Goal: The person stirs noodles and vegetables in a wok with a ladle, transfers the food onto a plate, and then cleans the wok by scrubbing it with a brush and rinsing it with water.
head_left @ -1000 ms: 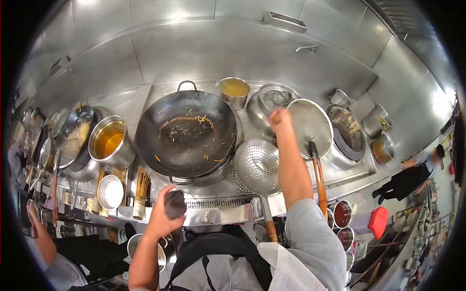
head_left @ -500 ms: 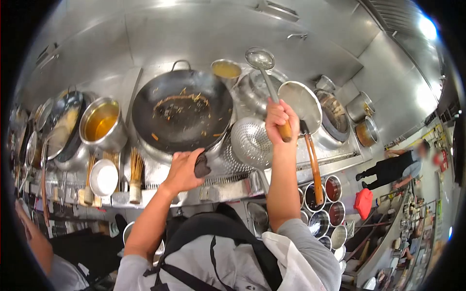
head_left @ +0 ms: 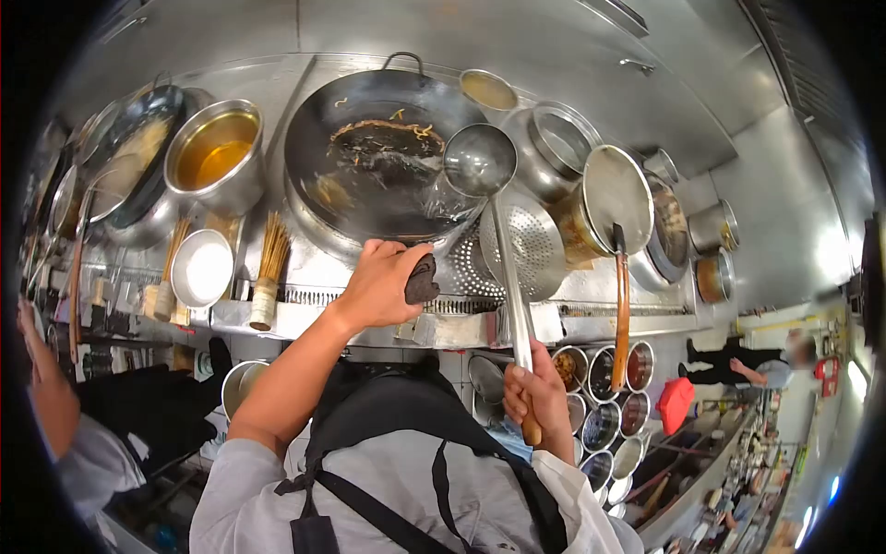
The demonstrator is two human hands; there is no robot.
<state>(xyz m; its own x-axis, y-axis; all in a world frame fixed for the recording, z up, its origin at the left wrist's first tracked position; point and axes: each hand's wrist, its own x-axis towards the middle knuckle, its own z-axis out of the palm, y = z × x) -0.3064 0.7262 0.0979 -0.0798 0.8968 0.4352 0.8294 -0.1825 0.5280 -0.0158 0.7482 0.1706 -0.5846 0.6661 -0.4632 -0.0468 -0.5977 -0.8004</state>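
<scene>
My left hand (head_left: 380, 288) is closed on a dark folded cloth (head_left: 422, 281) at the near rim of a big black wok (head_left: 323, 111). Brown food scraps and a shallow splash of clear liquid lie in the wok. My right hand (head_left: 543, 392), close to my body, grips the wooden end of a long steel ladle (head_left: 482, 159). The ladle's bowl hangs over the wok's right side, with clear liquid streaming below it. Part of a perforated strainer (head_left: 535, 245) is hidden behind the ladle's shaft.
To the left stand a pot of amber liquid (head_left: 217, 152), a white bowl (head_left: 202, 268) and a bamboo brush (head_left: 269, 268). A mesh strainer (head_left: 616, 198) with a wooden handle rests on the right. Several seasoning tins (head_left: 602, 423) sit below. Another person (head_left: 55, 415) stands at left.
The ladle has swung from the back right to above the wok, and my right hand has drawn in toward my body. Clear liquid now shows in the wok. My left hand keeps the cloth.
</scene>
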